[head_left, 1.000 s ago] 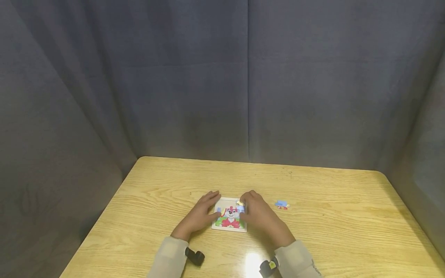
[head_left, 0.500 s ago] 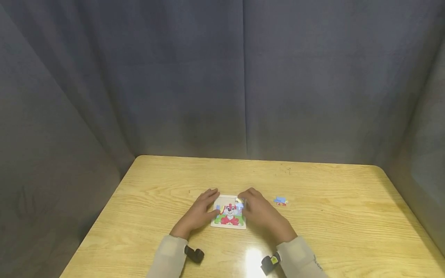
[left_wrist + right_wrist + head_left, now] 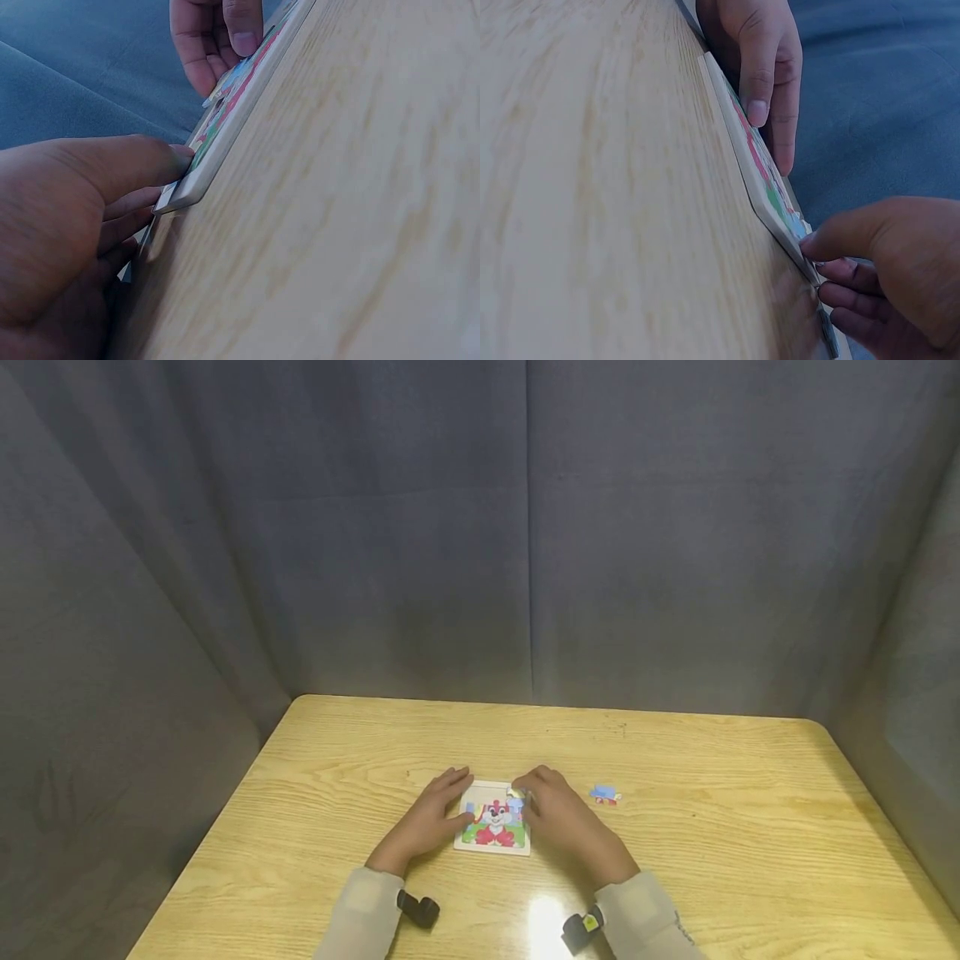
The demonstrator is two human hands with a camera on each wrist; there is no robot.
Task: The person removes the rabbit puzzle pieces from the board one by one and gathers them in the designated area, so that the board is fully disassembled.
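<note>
A small jigsaw puzzle tray (image 3: 491, 851) with a pale frame lies on the table, its picture a red and white cartoon animal on green. Along its left side my left hand (image 3: 429, 818) rests with fairly straight fingers, the thumb pressing the frame's edge. At the upper right corner my right hand (image 3: 558, 814) pinches a puzzle piece (image 3: 515, 793) with a yellow arch on it, tilted slightly out of the tray in the left wrist view. Bare backing shows in the tray's upper left part. The right fingers hide part of the piece.
Loose blue and red puzzle material (image 3: 603, 793) lies on the wooden table (image 3: 360, 752) to the right of the tray. Dark grey curtains (image 3: 405, 568) close off the back and both sides.
The piece under my right fingers has settled slightly around the upper right corner, and the right fingers have shifted a little. The left hand stays at the tray's left side.
</note>
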